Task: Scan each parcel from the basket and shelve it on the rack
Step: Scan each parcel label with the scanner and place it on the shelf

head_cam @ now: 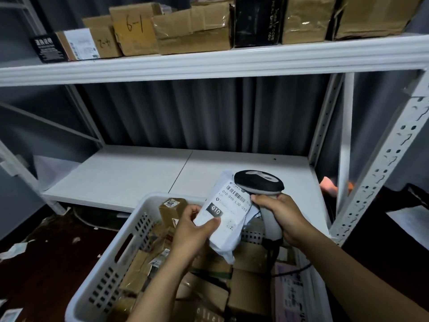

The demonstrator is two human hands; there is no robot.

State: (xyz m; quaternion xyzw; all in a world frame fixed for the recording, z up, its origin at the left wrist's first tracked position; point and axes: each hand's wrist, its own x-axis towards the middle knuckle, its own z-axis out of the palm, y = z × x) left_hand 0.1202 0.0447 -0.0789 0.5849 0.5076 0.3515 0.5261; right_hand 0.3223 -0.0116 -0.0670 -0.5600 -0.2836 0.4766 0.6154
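Both hands were raised above the white basket. The left hand pinched a white parcel near its lower left edge, thumb pressed on the label, which faced up. The right hand was wrapped round the grey handle of a scanner, whose black head hung just over the label's barcode. Brown boxes filled the basket beneath. Past the basket's far rim lay the rack's lower shelf; cartons lined the upper shelf along its front edge.

Both forearms reach forward, close together. The left hand pinches a white parcel (thumb on its label face); the right hand curls round the scanner handle.
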